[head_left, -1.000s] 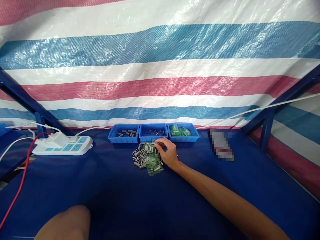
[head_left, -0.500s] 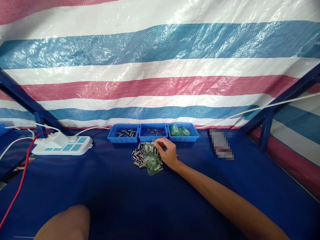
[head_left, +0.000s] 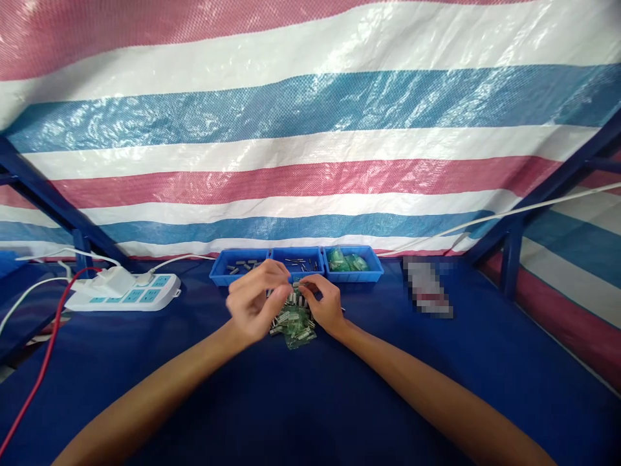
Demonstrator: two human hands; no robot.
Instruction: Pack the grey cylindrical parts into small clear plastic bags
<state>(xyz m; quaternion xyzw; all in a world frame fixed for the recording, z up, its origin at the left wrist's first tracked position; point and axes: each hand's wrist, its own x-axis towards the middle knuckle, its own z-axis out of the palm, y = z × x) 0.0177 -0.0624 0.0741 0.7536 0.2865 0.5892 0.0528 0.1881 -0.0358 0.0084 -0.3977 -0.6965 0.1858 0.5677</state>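
Two hands, one pile.
Right hand (head_left: 327, 304): thumb and forefinger nearly closed, apparently pinching a small metal part (head_left: 297, 285) at the far edge of the pile (head_left: 292, 315). Left hand (head_left: 257, 298): fingers curled, thumb slightly apart; blur prevents telling whether it has hold of anything. The pile, loose metal parts and green bags (head_left: 299, 336), lies on the table (head_left: 291, 408) between and beneath the hands. A light pinch at one end should suit so small a part; steady both wrists and leave the other end exposed. Just behind stand three blue bins (head_left: 353, 277); the power strip (head_left: 165, 296) sits well apart, left.
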